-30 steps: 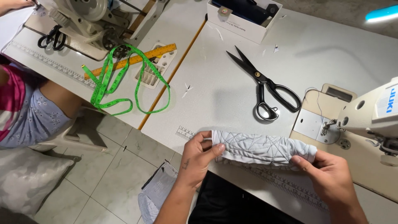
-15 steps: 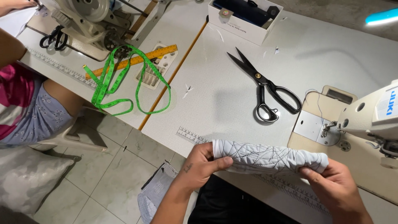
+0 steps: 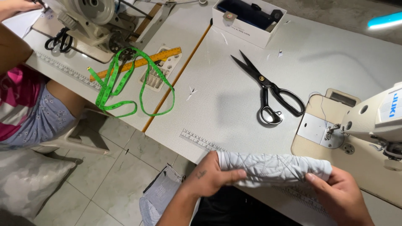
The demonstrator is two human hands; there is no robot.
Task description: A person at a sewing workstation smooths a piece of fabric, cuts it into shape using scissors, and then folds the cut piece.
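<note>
**Folded fabric held at both ends along the table's near edge**

While both hands are occupied, we find them set apart, one at each end of a folded piece of pale grey fabric [image 3: 274,168] with thin dark lines. The left hand [image 3: 207,180] pinches its left end, thumb on top; the right hand [image 3: 341,193] grips the right end, which keeps the piece stretched flat. It lies on the white table [image 3: 234,104], along the near edge and over the printed ruler strip [image 3: 200,140], just in front of the sewing machine [image 3: 377,119].

Black scissors [image 3: 272,90] lie shut and well apart from the fabric. At the far edge an open white box [image 3: 247,31] holds dark items we cannot identify. On the neighbouring table a green tape measure [image 3: 121,86] loops over a yellow ruler [image 3: 138,62], beside another person's arm [image 3: 14,48].
</note>
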